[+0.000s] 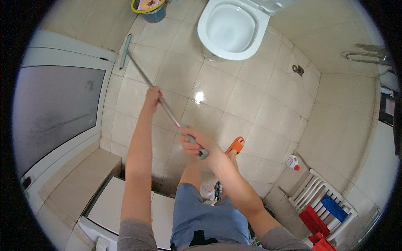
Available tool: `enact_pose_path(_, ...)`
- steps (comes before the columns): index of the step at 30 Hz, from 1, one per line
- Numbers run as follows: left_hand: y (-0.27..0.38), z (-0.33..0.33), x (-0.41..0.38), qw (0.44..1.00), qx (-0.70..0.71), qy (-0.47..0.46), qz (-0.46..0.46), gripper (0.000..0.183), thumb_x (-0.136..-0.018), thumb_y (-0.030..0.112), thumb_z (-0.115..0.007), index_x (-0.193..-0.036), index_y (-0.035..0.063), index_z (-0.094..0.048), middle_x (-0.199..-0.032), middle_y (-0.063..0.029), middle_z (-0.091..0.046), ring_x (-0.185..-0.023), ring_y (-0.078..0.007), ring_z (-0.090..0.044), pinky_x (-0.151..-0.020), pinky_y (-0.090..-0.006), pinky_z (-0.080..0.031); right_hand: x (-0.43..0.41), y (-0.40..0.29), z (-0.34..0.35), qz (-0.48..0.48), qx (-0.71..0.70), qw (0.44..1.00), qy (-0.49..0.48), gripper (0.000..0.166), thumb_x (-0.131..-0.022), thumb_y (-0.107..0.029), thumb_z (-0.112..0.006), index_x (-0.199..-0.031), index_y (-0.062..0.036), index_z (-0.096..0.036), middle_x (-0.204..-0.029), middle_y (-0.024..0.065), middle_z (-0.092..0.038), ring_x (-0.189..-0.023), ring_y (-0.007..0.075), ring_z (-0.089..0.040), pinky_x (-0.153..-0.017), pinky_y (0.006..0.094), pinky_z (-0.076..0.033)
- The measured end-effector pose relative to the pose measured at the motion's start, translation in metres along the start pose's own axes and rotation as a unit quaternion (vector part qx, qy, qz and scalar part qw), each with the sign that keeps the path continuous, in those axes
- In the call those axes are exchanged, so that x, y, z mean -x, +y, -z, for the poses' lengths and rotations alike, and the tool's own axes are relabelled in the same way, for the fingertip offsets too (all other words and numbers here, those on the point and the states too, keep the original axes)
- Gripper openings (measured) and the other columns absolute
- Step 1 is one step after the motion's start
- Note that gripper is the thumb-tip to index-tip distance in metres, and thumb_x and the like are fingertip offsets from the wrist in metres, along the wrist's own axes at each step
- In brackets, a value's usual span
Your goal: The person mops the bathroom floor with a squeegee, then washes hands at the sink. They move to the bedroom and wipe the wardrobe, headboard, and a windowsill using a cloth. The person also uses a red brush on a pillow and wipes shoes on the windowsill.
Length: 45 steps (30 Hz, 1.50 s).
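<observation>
A floor squeegee with a metal pole (171, 113) runs slantwise across the view. Its grey blade (125, 51) rests on the tiled floor (179, 70) at the upper left, near the foot of the wall by the door. Around the middle of the pole my left hand (153, 95) is closed. My right hand (194, 142) grips the grey handle (202, 153) at the near end, with the handle's rounded tip showing below the fingers. Shiny reflections lie on the tiles to the right of the pole.
A white toilet (232, 31) stands ahead, its lid raised. Beyond the blade is a bucket with a yellow rim (143, 11). A white-framed door (108, 73) is at left, a cabinet (106, 204) lower left. At right are a bottle (292, 162), a white radiator (314, 188) with cloths, and a floor drain (297, 69).
</observation>
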<state>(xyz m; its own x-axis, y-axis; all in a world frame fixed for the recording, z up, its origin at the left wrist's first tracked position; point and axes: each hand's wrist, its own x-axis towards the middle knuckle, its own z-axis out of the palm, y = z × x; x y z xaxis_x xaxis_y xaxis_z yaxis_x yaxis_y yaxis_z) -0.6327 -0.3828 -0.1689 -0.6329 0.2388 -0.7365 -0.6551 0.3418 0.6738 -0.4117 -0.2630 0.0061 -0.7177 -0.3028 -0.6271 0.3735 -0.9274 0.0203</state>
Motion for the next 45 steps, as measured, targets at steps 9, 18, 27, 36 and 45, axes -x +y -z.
enact_pose_path(9, -0.074, -0.143, 0.088, 0.987, -0.154, -0.042, -0.004, 0.024, -0.092, 0.029, -0.050, -0.099, 0.0060, -0.053, -0.067, -0.0038, -0.054, -0.060, -0.0147, -0.052, -0.054, -0.0316, -0.043, 0.138, 0.061, 0.075, 0.038, -0.162, 0.986, 0.031, 0.022, -0.101, -0.027, -0.046, -0.088, -0.0095, -0.044, -0.065, -0.0016, -0.041, -0.036, 0.0041, -0.029, -0.032, 0.0191, -0.024)
enact_pose_path(18, -0.213, -0.325, 0.312, 0.972, -0.154, -0.157, 0.086, 0.032, -0.090, 0.019, -0.059, -0.110, 0.0016, -0.041, -0.083, -0.0116, -0.057, -0.069, -0.0219, -0.059, -0.053, -0.0342, -0.049, 0.435, 0.072, 0.167, 0.005, -0.200, 0.955, 0.219, 0.025, -0.101, -0.023, -0.046, -0.124, -0.0133, -0.044, -0.069, 0.0006, -0.047, -0.037, 0.0048, -0.034, -0.032, 0.0202, -0.028)
enact_pose_path(27, -0.228, -0.542, 0.461, 0.926, -0.002, -0.341, 0.162, 0.040, -0.089, 0.014, -0.054, -0.116, -0.0036, -0.031, -0.074, -0.0152, -0.056, -0.051, -0.0205, -0.057, -0.042, -0.0342, -0.046, 0.637, 0.031, 0.165, 0.071, -0.182, 0.906, 0.376, 0.053, -0.100, -0.020, -0.048, -0.149, -0.0145, -0.027, -0.065, 0.0023, -0.045, -0.038, 0.0078, -0.036, -0.035, 0.0235, -0.032)
enact_pose_path(36, -0.223, -0.441, 0.465, 0.948, 0.017, -0.199, 0.247, 0.024, -0.094, 0.022, -0.053, -0.112, 0.0073, -0.050, -0.087, -0.0088, -0.060, -0.064, -0.0211, -0.062, -0.051, -0.0313, -0.050, 0.615, 0.000, 0.193, -0.100, 0.128, 0.944, 0.286, 0.061, -0.098, -0.017, -0.051, -0.152, -0.0120, -0.023, -0.066, -0.0018, -0.046, -0.045, 0.0058, -0.038, -0.040, 0.0232, -0.033)
enact_pose_path(45, -0.290, -0.495, 0.482, 0.947, -0.064, -0.237, 0.207, 0.018, -0.092, 0.017, -0.054, -0.102, 0.0020, -0.050, -0.072, -0.0079, -0.058, -0.063, -0.0200, -0.061, -0.050, -0.0352, -0.051, 0.670, -0.016, 0.241, -0.080, 0.168, 0.923, 0.337, 0.056, -0.097, -0.017, -0.053, -0.148, -0.0095, -0.033, -0.066, -0.0036, -0.047, -0.048, 0.0040, -0.040, -0.039, 0.0212, -0.032)
